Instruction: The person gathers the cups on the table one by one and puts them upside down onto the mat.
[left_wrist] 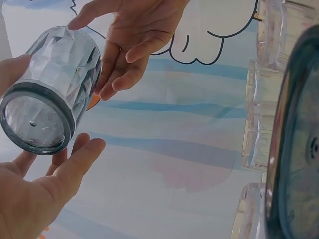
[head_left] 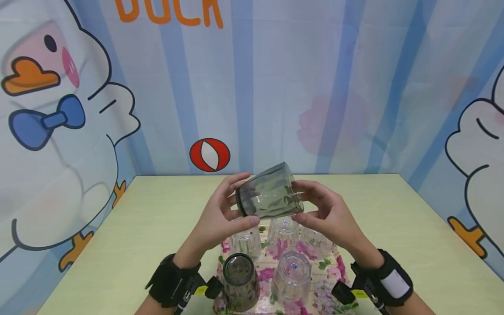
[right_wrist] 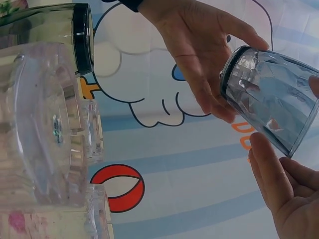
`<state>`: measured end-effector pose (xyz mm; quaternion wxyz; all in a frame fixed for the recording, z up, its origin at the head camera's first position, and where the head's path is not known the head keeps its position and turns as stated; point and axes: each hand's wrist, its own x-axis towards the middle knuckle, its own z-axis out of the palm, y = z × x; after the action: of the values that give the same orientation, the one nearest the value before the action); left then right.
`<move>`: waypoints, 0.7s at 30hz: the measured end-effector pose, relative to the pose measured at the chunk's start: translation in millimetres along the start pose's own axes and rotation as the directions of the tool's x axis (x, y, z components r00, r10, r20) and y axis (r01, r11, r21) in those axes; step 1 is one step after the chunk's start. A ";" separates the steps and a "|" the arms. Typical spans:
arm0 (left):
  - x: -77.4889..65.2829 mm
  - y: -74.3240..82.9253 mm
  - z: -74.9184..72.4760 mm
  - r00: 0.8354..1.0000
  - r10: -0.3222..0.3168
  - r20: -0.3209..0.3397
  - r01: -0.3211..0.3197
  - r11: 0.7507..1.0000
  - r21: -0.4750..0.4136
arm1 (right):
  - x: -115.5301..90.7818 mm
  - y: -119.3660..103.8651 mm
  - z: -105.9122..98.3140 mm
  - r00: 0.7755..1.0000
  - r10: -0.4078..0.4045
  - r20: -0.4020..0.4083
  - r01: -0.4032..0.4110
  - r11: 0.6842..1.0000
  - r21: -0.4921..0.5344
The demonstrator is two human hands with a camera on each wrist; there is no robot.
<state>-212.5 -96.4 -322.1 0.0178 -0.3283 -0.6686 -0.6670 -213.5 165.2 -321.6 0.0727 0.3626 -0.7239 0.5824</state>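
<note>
A grey-tinted faceted glass tumbler is held up in the air, lying tilted on its side. Its thick base points left and its rim points right. My left hand grips the base end, thumb below and fingers behind. At the rim, my right hand pinches the glass between thumb and fingers. The left wrist view shows the round base of the tumbler turned toward that camera. Below both hands, a second grey tumbler stands upside down on a floral tray.
Several clear glasses stand upside down on the tray, one clear glass at front right. The tray rests on a pale yellow table. Behind hangs a striped blue curtain with cartoon ducks. Each wrist wears a black camera strap.
</note>
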 end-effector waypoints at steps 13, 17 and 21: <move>-1.0 -2.0 -2.2 1.000 -0.003 -0.020 0.002 0.999 -0.049 | -1.3 3.5 2.3 0.998 0.055 0.044 -0.056 0.998 0.021; -1.1 -1.8 -0.9 0.999 -0.013 -0.035 0.010 0.997 -0.077 | -1.7 4.4 3.3 0.995 0.083 0.050 -0.084 0.996 0.026; -1.0 -1.8 0.1 0.999 -0.016 -0.050 0.011 0.995 -0.101 | -1.8 5.2 4.6 0.994 0.096 0.053 -0.097 0.995 0.018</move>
<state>-212.5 -96.5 -324.2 0.0136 -0.3074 -0.6354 -0.7082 -213.9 162.2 -328.0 0.0220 0.3431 -0.7362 0.5830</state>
